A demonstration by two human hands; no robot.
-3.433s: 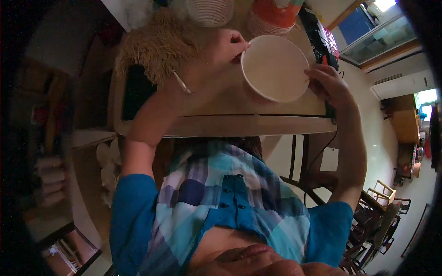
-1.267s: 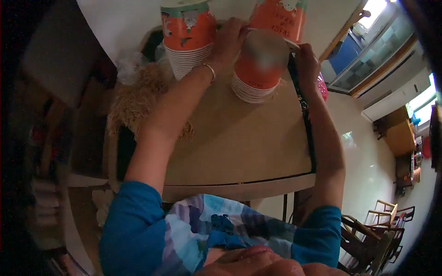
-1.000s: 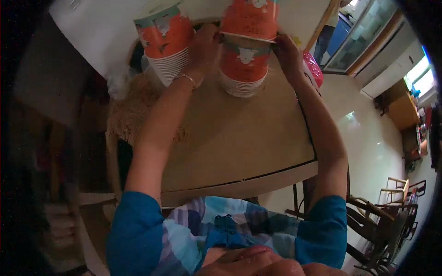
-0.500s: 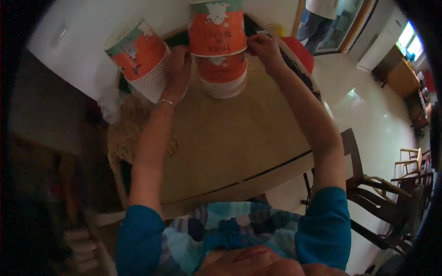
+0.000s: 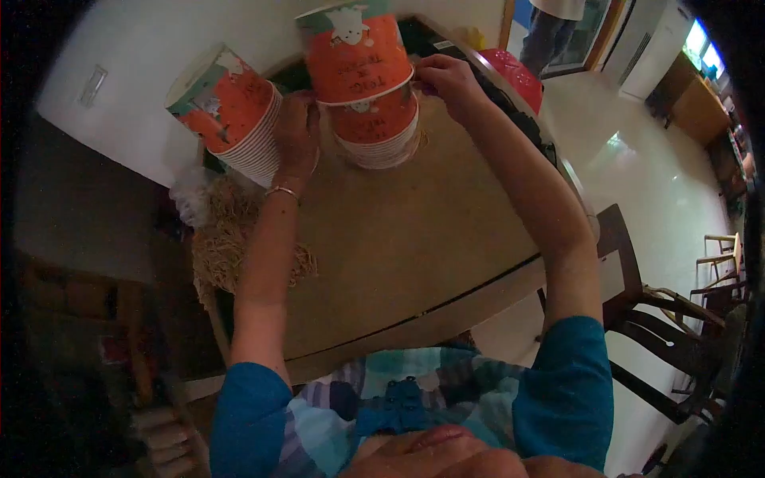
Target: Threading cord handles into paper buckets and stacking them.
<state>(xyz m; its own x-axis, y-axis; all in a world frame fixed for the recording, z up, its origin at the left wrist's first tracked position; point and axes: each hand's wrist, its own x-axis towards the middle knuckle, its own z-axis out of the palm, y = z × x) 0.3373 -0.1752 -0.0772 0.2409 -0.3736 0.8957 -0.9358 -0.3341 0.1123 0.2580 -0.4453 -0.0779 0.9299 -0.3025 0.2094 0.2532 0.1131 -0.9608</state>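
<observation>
An orange and green paper bucket [image 5: 356, 60] with a white cartoon figure and dark lettering sits upside down over a shorter stack of like buckets [image 5: 377, 131]. At the right side of its white rim, my right hand [image 5: 449, 84] pinches the edge between thumb and fingers. My left hand [image 5: 297, 139] is at the rim's left side, its fingers curled in shadow; what they hold is hard to make out. Close against its outer side leans a taller nested stack of the same buckets [image 5: 219, 107], tilted to the left.
Tan shredded filler [image 5: 227, 243] lies on the brown tabletop [image 5: 398, 231] under my left forearm, beside clear plastic wrap [image 5: 190, 195]. A white wall is at the back left. A red stool [image 5: 516, 76], dark chairs [image 5: 661, 334] and a standing person [image 5: 550, 32] are to the right.
The upper bucket has tipped slightly and appears further left in the picture. Both hands keep their places at its rim. The whole view has shifted a little.
</observation>
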